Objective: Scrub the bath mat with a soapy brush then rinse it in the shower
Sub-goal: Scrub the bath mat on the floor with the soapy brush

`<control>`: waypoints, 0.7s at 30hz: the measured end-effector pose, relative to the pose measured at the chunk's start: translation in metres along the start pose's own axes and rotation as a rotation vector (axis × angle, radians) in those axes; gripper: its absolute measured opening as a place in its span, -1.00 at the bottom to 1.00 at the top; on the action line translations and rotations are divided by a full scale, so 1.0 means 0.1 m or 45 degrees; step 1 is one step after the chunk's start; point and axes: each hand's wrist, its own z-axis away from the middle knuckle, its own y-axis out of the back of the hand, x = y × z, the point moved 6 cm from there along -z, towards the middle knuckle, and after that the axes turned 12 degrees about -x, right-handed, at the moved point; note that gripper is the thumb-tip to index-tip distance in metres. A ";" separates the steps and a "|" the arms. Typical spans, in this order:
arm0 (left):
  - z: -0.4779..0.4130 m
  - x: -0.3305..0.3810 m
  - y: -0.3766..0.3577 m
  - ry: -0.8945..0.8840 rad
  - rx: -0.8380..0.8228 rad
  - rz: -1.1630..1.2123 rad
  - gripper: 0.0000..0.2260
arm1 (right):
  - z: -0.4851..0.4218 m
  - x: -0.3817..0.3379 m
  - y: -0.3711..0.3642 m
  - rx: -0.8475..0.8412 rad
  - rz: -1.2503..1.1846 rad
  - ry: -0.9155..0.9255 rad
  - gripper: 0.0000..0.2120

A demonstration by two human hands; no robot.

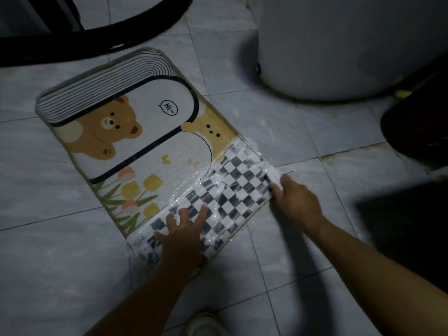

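Note:
The bath mat (135,132), printed with two bears, tulips and a black-and-white checkered end, lies flat on the tiled floor. White soap foam covers its checkered end and near right edge. My left hand (183,235) presses flat on the checkered part with fingers spread. My right hand (297,198) grips a white brush (278,174) at the mat's right edge; the brush is blurred and mostly hidden by my fingers.
A white toilet base (339,49) stands at the back right. A black curved shower rail (97,37) crosses the top left. Dark objects (417,132) sit at the right edge. My shoe (206,323) shows at the bottom. Foam flecks spot the tiles (303,132) to the mat's right.

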 end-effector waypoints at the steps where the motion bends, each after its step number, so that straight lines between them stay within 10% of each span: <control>1: 0.00 0.01 0.00 -0.003 0.005 0.004 0.13 | 0.09 -0.10 -0.10 -0.056 0.019 0.072 -0.73; 5: 0.02 0.00 0.01 -0.003 0.014 -0.001 0.12 | 0.36 -0.37 -0.21 -0.183 0.174 0.417 -0.74; 11: 0.01 0.01 0.02 0.003 -0.012 0.002 0.17 | -0.02 -0.13 0.02 -0.078 0.086 0.019 -0.68; 17: 0.01 0.00 0.01 -0.012 -0.005 0.010 0.15 | 0.55 -0.65 -0.34 -0.203 0.150 0.504 -0.70; 21: 0.04 0.02 0.02 -0.021 -0.028 -0.009 0.15 | 0.14 -0.13 -0.07 -0.065 0.065 0.016 -0.66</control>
